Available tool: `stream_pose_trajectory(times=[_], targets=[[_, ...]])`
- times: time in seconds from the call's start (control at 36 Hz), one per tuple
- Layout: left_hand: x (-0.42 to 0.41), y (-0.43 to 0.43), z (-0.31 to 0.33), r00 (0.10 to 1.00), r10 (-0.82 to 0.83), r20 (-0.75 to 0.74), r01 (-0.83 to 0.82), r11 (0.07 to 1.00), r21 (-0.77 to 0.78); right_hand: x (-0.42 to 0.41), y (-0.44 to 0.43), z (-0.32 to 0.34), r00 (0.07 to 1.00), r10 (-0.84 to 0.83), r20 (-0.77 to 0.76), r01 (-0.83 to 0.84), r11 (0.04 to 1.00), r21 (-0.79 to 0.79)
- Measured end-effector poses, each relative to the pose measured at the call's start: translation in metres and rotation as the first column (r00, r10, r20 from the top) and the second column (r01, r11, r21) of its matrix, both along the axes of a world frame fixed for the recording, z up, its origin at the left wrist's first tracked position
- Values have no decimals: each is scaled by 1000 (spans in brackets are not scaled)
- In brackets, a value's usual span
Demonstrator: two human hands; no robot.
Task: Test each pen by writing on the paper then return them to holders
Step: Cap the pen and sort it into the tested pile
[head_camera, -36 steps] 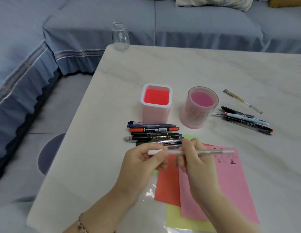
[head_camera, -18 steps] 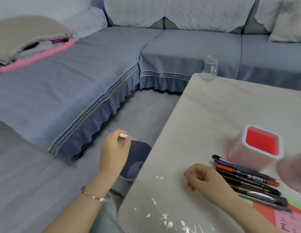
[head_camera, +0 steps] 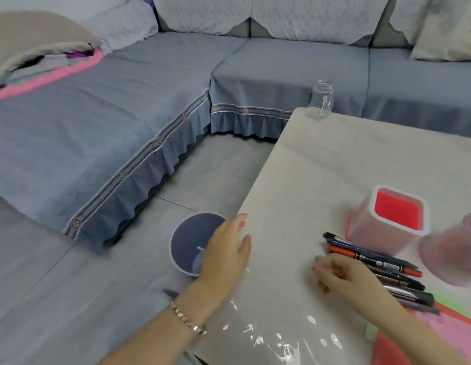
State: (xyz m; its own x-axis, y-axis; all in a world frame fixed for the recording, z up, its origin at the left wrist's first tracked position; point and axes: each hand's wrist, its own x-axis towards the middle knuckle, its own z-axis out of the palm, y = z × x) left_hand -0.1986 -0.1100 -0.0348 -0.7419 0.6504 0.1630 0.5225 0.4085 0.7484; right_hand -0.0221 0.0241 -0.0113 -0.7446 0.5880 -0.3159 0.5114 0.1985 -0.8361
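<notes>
Pens [head_camera: 374,264] were laid side by side in a row on the desk [head_camera: 321,167], toward its right side, probably so that each could be taken in turn for testing.

At the far left, a round bin [head_camera: 187,233] was set on the floor just beside the desk's left edge, judged to be there so that waste was within reach. A small white thing could be seen inside it, too blurred to be named. The left hand [head_camera: 226,248] was held over that edge, partly above the bin, its grip released: the fingers were straight and nothing was carried.

A clear glass jar [head_camera: 321,100] was stood at the desk's far left corner, well apart from the work.

The right hand [head_camera: 339,272] was rested at the left ends of the pens, its grip loosely curled with nothing seen in it, which was judged ready for the next pen.

Behind the row, a square holder [head_camera: 387,219] was stood upright and seen empty. A round pink holder [head_camera: 453,254] was blurred at the right. Coloured paper [head_camera: 453,327] was spread at the near edge, beside the pens.
</notes>
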Motion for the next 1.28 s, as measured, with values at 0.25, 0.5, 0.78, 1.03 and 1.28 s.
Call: stream_pose_trajectory(times=[0.25,0.5,0.78,1.03,1.28], targets=[[132,60,6,873,-477,-98,487,864,128,89,29,2,977,-212,-32,214,974,72],[193,88,-33,690,-662,-292,632,748,-201,184,71,-8,906,-423,3,416,891,181],[195,88,-49,641,-683,-350,627,729,-274,233,127,-7,822,-561,96,367,651,664],[197,87,-48,657,-692,-301,646,722,-250,248,158,-27,722,-599,347,147,623,769],[199,87,-48,661,-684,-308,644,728,-236,255,168,-24,715,-524,463,77,717,693]])
